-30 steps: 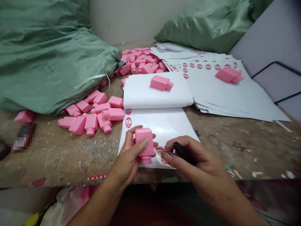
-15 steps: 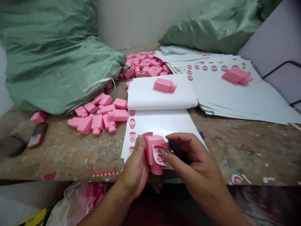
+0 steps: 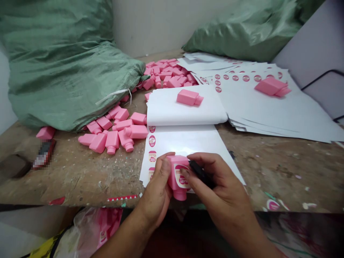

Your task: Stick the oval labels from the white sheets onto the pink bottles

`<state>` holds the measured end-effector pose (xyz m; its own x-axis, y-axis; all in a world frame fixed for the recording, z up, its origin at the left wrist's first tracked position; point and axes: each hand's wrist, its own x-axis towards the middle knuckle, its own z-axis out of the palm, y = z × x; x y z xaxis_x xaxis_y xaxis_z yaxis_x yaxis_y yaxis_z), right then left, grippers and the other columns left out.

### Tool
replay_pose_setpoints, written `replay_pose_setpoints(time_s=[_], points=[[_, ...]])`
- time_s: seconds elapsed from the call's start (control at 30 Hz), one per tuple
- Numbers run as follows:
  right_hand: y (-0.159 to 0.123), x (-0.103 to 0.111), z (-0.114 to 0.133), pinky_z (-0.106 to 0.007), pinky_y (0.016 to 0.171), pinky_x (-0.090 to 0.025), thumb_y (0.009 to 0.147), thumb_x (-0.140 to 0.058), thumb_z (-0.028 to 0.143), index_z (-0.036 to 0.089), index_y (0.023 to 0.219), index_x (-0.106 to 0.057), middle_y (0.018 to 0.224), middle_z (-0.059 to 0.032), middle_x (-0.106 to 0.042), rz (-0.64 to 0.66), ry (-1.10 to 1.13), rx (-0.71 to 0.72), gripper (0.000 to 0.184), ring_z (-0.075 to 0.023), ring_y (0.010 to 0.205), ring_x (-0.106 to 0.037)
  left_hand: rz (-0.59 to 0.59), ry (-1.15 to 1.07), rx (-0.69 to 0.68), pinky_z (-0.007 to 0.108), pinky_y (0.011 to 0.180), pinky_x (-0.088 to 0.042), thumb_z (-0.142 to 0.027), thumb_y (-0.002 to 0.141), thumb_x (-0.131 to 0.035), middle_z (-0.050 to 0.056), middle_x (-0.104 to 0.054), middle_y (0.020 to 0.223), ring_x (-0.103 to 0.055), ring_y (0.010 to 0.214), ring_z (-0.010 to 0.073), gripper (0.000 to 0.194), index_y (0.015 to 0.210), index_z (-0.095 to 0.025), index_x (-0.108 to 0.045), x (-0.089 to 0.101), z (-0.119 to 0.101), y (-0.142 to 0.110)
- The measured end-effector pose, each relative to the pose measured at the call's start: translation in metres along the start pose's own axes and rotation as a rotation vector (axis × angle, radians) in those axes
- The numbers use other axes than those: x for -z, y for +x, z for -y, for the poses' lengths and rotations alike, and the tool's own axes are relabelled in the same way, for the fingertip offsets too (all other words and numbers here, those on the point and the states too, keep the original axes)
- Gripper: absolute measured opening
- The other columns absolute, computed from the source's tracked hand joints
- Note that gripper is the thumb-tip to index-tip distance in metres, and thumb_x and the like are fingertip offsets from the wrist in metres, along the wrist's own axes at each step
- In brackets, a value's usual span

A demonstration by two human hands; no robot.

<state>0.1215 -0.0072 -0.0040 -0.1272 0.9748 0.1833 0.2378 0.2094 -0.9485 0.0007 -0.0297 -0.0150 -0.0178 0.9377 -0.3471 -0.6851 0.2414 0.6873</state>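
Note:
My left hand (image 3: 158, 190) is closed around a small pink plastic bottle (image 3: 179, 159), which is tilted with its neck toward me. A label (image 3: 182, 181) printed with "BABY" lies on the bottle's face. My right hand (image 3: 225, 190) has its thumb on this label, while its curled fingers grip a black pen-like tool (image 3: 200, 172); its exact kind is partly hidden in the palm. Under both hands lies a white label sheet (image 3: 182, 139) with stickers along its left edge and its far part folded over. One pink bottle (image 3: 189, 97) rests on the fold.
Loose pink bottles (image 3: 111, 139) lie at the left, with a bigger heap (image 3: 166, 73) behind. Green sacks (image 3: 67, 71) stand at the back. More label sheets (image 3: 268, 111) carry another bottle (image 3: 272, 87) at the right. A red and black object (image 3: 44, 153) sits far left.
The label now lies flatter against the bottle, its right edge closer to the surface. My right thumb stays on it. The whole view has shifted very slightly.

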Motion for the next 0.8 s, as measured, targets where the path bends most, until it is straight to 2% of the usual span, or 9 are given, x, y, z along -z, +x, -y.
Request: replay_pose_setpoints(time_s=[0.2, 0.33, 0.4, 0.47, 0.6, 0.67, 0.8], points=[[-0.004, 0.000, -0.005, -0.026, 0.063, -0.051, 0.088, -0.058, 0.020, 0.026, 0.102, -0.060, 0.086, 0.0007, -0.071, 0.005, -0.207, 0.151, 0.015, -0.0168, 0.073, -0.067, 0.090, 0.113, 0.027, 0.034, 0.099, -0.042, -0.032, 0.091, -0.062, 0.003, -0.066, 0.114, -0.061, 0.111, 0.0198, 0.034, 0.121, -0.027, -0.049, 0.003, 0.000, -0.006], [-0.004, 0.007, -0.009, -0.032, 0.061, -0.048, 0.090, -0.055, 0.022, 0.024, 0.107, -0.062, 0.091, -0.0033, -0.073, -0.019, -0.479, 0.328, 0.019, -0.0200, 0.068, -0.065, 0.082, 0.136, 0.011, 0.032, 0.099, -0.042, -0.030, 0.091, -0.062, 0.004, -0.064, 0.117, -0.059, 0.113, 0.0189, 0.032, 0.120, -0.025, -0.051, 0.002, 0.003, -0.008], [-0.003, 0.014, -0.011, -0.033, 0.062, -0.048, 0.091, -0.054, 0.024, 0.023, 0.106, -0.065, 0.091, -0.0046, -0.074, -0.014, -0.516, 0.349, 0.019, -0.0205, 0.068, -0.065, 0.082, 0.133, 0.034, 0.031, 0.097, -0.044, -0.030, 0.090, -0.064, 0.005, -0.064, 0.116, -0.060, 0.110, 0.0187, 0.033, 0.120, -0.023, -0.053, 0.002, 0.005, -0.008], [0.000, 0.022, -0.012, -0.034, 0.065, -0.048, 0.090, -0.055, 0.027, 0.022, 0.102, -0.067, 0.091, -0.0053, -0.074, -0.020, -0.485, 0.290, 0.017, -0.0220, 0.073, -0.067, 0.065, 0.133, 0.074, 0.032, 0.089, -0.049, -0.030, 0.087, -0.066, 0.007, -0.063, 0.114, -0.062, 0.104, 0.0193, 0.038, 0.122, -0.021, -0.053, 0.002, 0.004, -0.009], [0.006, 0.031, -0.008, -0.030, 0.062, -0.050, 0.084, -0.061, 0.036, 0.022, 0.093, -0.069, 0.082, -0.0029, -0.072, -0.010, -0.241, 0.033, 0.018, -0.0205, 0.071, -0.066, 0.036, 0.184, 0.134, 0.030, 0.074, -0.052, -0.026, 0.080, -0.072, 0.008, -0.063, 0.112, -0.064, 0.096, 0.0205, 0.055, 0.129, -0.022, -0.048, 0.003, -0.001, -0.012], [0.007, 0.029, -0.004, -0.027, 0.058, -0.050, 0.080, -0.065, 0.039, 0.022, 0.093, -0.069, 0.077, -0.0010, -0.070, 0.042, -0.101, -0.072, 0.021, -0.0183, 0.066, -0.064, 0.053, 0.201, 0.139, 0.028, 0.074, -0.051, -0.020, 0.075, -0.076, 0.007, -0.064, 0.110, -0.063, 0.093, 0.0182, 0.064, 0.132, -0.022, -0.046, 0.003, -0.003, -0.015], [0.007, 0.022, -0.003, -0.025, 0.058, -0.050, 0.077, -0.068, 0.038, 0.022, 0.089, -0.069, 0.076, 0.0004, -0.068, 0.175, 0.077, -0.184, 0.020, -0.0168, 0.067, -0.063, 0.102, 0.211, 0.161, 0.027, 0.079, -0.049, -0.012, 0.068, -0.077, 0.008, -0.064, 0.118, -0.062, 0.094, 0.0154, 0.076, 0.135, -0.023, -0.043, 0.000, -0.002, -0.018]])
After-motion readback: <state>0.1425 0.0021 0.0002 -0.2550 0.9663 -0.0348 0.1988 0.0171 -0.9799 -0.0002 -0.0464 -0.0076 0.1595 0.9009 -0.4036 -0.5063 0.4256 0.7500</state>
